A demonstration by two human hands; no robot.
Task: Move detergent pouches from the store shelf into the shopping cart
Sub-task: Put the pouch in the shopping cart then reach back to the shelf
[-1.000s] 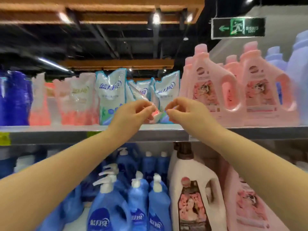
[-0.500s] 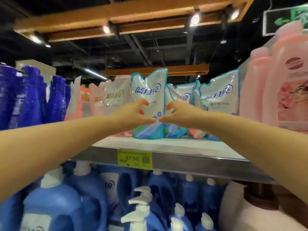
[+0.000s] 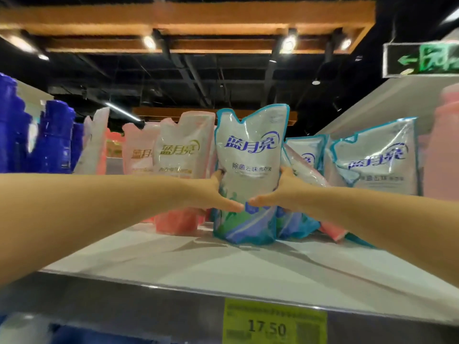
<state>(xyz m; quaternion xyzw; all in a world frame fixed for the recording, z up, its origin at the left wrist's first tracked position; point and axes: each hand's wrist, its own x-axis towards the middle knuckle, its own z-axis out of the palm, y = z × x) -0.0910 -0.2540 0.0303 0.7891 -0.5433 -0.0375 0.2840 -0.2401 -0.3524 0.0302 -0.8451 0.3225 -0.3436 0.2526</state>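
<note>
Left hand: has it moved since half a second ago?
Yes: against the shelf, the left hand reached deeper and grips the blue pouch at its left.

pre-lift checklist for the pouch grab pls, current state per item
1. Left hand grip: fingers round the blue-edged detergent pouch, thumb across the front. ok
2. Right hand grip: mirrors it on the other edge. ok
3. Pouch pose: upright, base appears to rest on the shelf. ok
4. Neighbours: pink-edged pouch stands close on the left; leaning pouch sits right by the right hand and may tip on the lift. not ok
5. Pull-out path: bare shelf in front of the pouch. ok
6. Shopping cart position: not in view. cannot tell
</note>
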